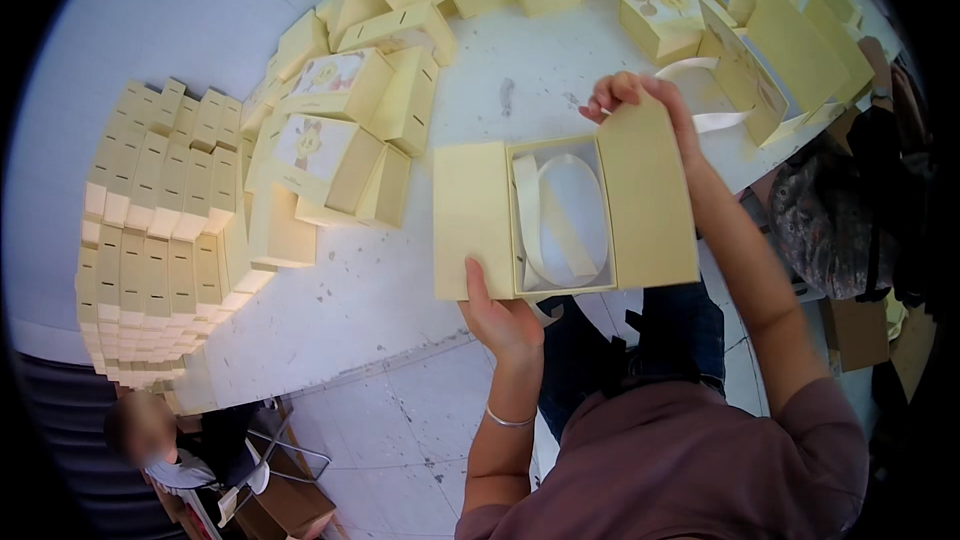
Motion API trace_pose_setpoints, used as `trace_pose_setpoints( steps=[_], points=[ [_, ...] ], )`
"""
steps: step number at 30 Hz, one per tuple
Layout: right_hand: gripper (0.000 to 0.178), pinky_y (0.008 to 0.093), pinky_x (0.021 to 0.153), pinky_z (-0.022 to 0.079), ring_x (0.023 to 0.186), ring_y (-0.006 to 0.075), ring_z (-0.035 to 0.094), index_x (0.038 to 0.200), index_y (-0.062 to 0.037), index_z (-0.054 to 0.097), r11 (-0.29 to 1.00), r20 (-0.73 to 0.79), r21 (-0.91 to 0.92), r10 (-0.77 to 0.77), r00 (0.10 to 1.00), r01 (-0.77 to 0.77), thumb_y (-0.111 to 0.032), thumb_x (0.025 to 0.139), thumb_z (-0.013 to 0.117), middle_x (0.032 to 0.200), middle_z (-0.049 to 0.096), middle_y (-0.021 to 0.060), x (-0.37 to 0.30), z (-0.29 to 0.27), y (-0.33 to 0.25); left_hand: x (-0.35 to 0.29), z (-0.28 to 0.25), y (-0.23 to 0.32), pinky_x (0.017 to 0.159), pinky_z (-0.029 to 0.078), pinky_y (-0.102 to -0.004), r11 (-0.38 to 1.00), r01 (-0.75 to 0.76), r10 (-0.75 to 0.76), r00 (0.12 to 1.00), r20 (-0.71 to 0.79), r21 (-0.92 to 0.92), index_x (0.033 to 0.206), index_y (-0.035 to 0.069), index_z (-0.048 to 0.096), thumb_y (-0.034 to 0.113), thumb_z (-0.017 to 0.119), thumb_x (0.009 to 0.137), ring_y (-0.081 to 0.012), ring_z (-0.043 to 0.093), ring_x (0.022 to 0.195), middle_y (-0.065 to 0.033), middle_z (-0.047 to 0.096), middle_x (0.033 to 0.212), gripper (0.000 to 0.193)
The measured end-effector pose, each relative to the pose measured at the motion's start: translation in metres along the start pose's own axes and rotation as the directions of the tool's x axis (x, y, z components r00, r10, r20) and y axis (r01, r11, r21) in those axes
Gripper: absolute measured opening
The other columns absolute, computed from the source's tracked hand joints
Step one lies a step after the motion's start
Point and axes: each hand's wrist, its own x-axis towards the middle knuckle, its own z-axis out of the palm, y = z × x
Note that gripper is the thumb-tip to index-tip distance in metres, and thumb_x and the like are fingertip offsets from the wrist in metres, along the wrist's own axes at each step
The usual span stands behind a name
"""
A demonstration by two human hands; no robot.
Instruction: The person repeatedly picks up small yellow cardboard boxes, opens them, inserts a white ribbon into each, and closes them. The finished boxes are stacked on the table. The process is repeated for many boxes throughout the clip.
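Note:
A pale yellow gift box [611,230] is held up over the near edge of the table, its two door-like flaps spread to the sides. Inside its shallow middle lies a looped cream ribbon [530,215] on a whitish lining. My left hand [503,325] grips the lower edge of the left flap [470,210], thumb on top and fingers underneath. At the upper corner of the right flap [650,200], my right hand [660,105] is closed round the edge, its fingers partly hidden behind the flap.
Stacked yellow boxes [160,210] rise high at the left. Several boxes with a printed picture [320,150] lie along the table's [500,70] left and far sides. An opened box [760,80] with white ribbon [720,121] stands at right. Another person [160,440] sits at lower left.

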Motion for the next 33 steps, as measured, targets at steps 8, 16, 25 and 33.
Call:
trace_pose_setpoints(
  steps=[8, 16, 25, 33],
  points=[
    [0.033, 0.0365, 0.093, 0.037, 0.115, 0.0272, 0.042, 0.112, -0.0058, 0.050, -0.400, 0.005, -0.915, 0.118, 0.993, 0.052, -0.011, 0.080, 0.054, 0.123, 0.043, 0.0158, -0.034, -0.024, -0.051, -0.026, 0.005, -0.004, 0.097, 0.035, -0.0353, 1.000, -0.026, 0.026, 0.999, -0.020, 0.009, 0.123, -0.001, 0.037, 0.020, 0.038, 0.092, -0.0210, 0.044, 0.113, -0.0100, 0.045, 0.124, 0.037],
    [0.036, 0.0415, 0.068, 0.045, 0.077, 0.0373, 0.057, 0.097, 0.0023, 0.050, -0.033, -0.026, -0.999, 0.620, 0.784, -0.007, -0.029, 0.080, 0.055, 0.076, 0.058, 0.0214, -0.007, 0.070, 0.004, -0.058, 0.015, -0.030, 0.100, 0.028, -0.0362, 0.999, 0.021, -0.025, 0.996, 0.082, 0.047, 0.123, -0.001, 0.037, 0.023, 0.035, 0.092, -0.0202, 0.038, 0.118, -0.0096, 0.042, 0.126, 0.039],
    [0.022, 0.0254, 0.062, 0.043, 0.064, 0.0143, 0.054, 0.086, -0.0018, 0.058, 0.454, -0.369, -0.381, 0.724, 0.582, -0.806, -0.018, 0.071, 0.063, 0.072, 0.057, 0.0065, 0.014, 0.052, 0.041, -0.062, -0.006, -0.021, 0.102, 0.024, -0.0389, 0.976, -0.192, 0.149, 0.933, 0.329, 0.101, 0.130, 0.004, 0.028, 0.035, 0.034, 0.091, -0.0220, 0.031, 0.124, -0.0086, 0.036, 0.131, 0.051],
    [0.019, 0.0253, 0.060, 0.042, 0.063, 0.0110, 0.053, 0.084, -0.0005, 0.061, 0.483, -0.286, -0.670, 0.533, 0.797, -0.563, -0.018, 0.077, 0.059, 0.071, 0.057, 0.0036, 0.027, 0.065, 0.010, -0.013, 0.019, 0.056, 0.102, 0.023, -0.0430, 0.634, -0.680, 0.500, 0.724, 0.475, 0.369, 0.132, 0.005, 0.020, 0.030, 0.042, 0.086, -0.0269, 0.029, 0.123, -0.0152, 0.033, 0.130, 0.057]
  ],
)
